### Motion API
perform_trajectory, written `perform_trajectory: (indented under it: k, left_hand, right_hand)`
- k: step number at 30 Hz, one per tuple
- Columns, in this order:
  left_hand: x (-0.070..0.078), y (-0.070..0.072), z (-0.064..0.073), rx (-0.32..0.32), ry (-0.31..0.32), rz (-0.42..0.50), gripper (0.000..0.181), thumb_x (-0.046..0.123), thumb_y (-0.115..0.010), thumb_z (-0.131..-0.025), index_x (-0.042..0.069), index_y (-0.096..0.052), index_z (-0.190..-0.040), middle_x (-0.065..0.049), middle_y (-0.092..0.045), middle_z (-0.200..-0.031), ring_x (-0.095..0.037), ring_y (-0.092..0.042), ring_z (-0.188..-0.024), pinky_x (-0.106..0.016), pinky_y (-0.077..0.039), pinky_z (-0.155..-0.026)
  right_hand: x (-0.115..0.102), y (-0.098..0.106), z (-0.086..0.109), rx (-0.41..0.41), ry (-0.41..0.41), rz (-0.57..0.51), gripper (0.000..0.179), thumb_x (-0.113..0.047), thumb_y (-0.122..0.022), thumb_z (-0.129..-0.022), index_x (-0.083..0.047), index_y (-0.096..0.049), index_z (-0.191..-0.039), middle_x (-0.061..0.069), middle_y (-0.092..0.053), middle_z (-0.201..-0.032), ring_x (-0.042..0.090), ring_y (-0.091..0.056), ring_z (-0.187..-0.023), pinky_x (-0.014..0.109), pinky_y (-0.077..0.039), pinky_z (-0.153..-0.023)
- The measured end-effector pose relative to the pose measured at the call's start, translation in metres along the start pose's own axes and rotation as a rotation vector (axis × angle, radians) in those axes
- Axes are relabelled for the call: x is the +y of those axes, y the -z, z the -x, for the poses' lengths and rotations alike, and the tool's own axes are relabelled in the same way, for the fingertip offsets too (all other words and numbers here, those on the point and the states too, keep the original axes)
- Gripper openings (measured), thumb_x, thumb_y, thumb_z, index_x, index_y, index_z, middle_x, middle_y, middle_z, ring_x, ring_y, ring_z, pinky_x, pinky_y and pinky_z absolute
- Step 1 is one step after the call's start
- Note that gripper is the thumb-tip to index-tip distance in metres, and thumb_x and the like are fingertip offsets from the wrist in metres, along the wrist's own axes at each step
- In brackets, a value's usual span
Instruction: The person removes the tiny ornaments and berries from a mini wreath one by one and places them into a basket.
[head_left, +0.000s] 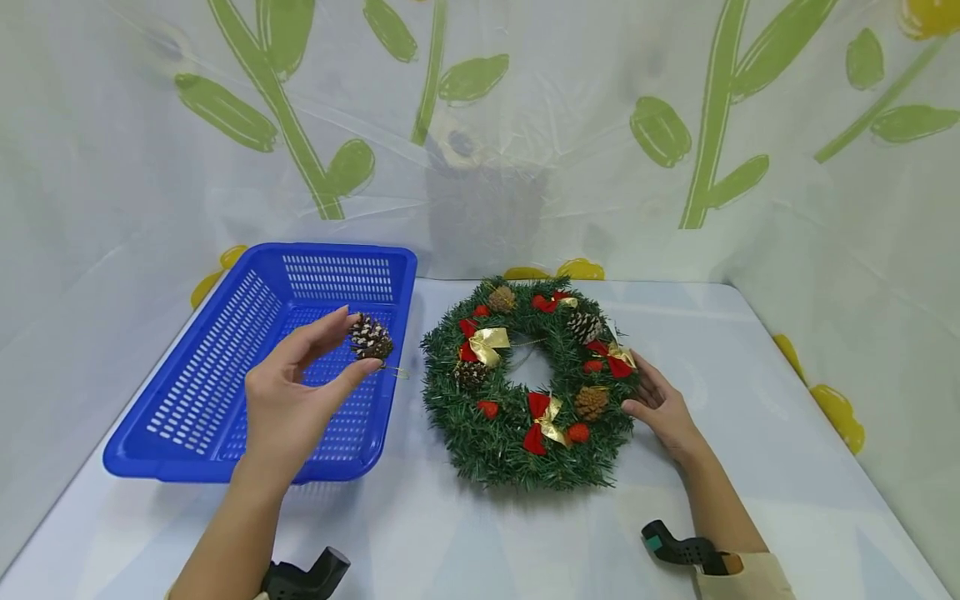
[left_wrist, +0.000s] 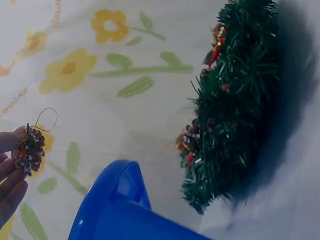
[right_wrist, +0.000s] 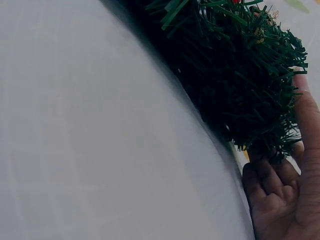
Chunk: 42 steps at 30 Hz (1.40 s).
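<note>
My left hand pinches a small pine cone with white-tipped scales between thumb and fingertips, raised over the blue basket. A thin gold loop sticks out from the cone in the left wrist view. A green wreath lies to the right of the basket, decorated with red and gold bows, red balls and several pine cones. My right hand holds the wreath's right edge, the thumb on the near side and the curled fingers low against the edge.
The blue plastic basket with slotted sides stands on the left of the white table. Behind the table hangs a pale sheet printed with green leaves and yellow flowers. A black camera mount sits on each wrist.
</note>
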<state>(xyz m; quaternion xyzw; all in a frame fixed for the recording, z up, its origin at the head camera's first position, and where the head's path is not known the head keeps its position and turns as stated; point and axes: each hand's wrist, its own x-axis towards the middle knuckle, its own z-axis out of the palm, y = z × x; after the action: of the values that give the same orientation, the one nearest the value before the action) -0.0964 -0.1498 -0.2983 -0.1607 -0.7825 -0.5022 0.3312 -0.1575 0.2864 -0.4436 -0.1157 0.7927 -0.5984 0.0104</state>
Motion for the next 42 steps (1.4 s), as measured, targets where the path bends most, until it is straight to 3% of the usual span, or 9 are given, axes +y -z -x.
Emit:
perform_trajectory:
  k: [8,14,26,29,37,42]
  left_hand:
    - [0.003,0.010,-0.004,-0.056,0.065,-0.038,0.057,-0.007,-0.079,-0.069,0.006,-0.063,-0.123,-0.003,-0.068,-0.113,0.002,-0.061,-0.103,-0.012,-0.046,-0.090]
    - [0.005,0.016,-0.012,-0.127,0.151,-0.086,0.054,0.004,-0.079,-0.074,0.012,-0.063,-0.124,-0.004,-0.068,-0.115,0.003,-0.060,-0.102,-0.010,-0.045,-0.088]
    - [-0.005,0.029,-0.034,-0.241,0.230,-0.195,0.053,0.022,-0.077,-0.079,0.012,-0.060,-0.128,-0.007,-0.066,-0.117,-0.002,-0.062,-0.101,-0.006,-0.044,-0.082]
    - [-0.006,0.031,-0.042,-0.267,0.269,-0.198,0.053,0.024,-0.077,-0.080,0.013,-0.060,-0.129,-0.007,-0.066,-0.118,-0.007,-0.063,-0.102,-0.006,-0.045,-0.081]
    - [-0.018,0.036,-0.061,-0.280,0.395,-0.110,0.054,0.029,-0.076,-0.080,0.012,-0.059,-0.128,-0.010,-0.064,-0.121,0.007,-0.062,-0.092,-0.010,-0.049,-0.078]
    - [-0.029,0.043,-0.077,-0.274,0.422,-0.056,0.057,0.026,-0.076,-0.080,0.008,-0.057,-0.130,0.001,-0.066,-0.115,0.007,-0.062,-0.092,-0.010,-0.049,-0.078]
  right_hand:
    - [-0.001,0.001,0.001,-0.001,-0.017,0.007,0.075,-0.007,-0.063,-0.091,-0.014,-0.021,-0.152,0.021,-0.014,-0.156,0.024,-0.023,-0.143,0.004,-0.030,-0.097]
    - [-0.001,0.000,0.000,-0.005,-0.029,0.002,0.075,-0.007,-0.062,-0.091,-0.015,-0.020,-0.152,0.021,-0.014,-0.156,0.038,-0.017,-0.141,0.003,-0.031,-0.096]
    - [-0.001,-0.001,0.000,-0.006,-0.040,-0.003,0.075,-0.007,-0.062,-0.091,-0.015,-0.019,-0.152,0.020,-0.015,-0.156,0.039,-0.016,-0.141,0.003,-0.031,-0.096]
    - [-0.003,-0.001,0.000,-0.004,-0.045,-0.005,0.075,-0.007,-0.062,-0.091,-0.015,-0.019,-0.153,0.021,-0.015,-0.156,0.040,-0.016,-0.141,0.003,-0.031,-0.095]
    - [-0.003,0.000,0.000,-0.005,-0.051,-0.003,0.076,-0.009,-0.063,-0.091,-0.014,-0.018,-0.153,0.022,-0.014,-0.156,0.041,-0.015,-0.141,0.002,-0.030,-0.095]
    - [-0.002,-0.001,0.000,-0.008,-0.037,-0.006,0.075,-0.009,-0.062,-0.092,-0.015,-0.019,-0.152,0.021,-0.014,-0.156,0.037,-0.017,-0.142,0.003,-0.030,-0.096]
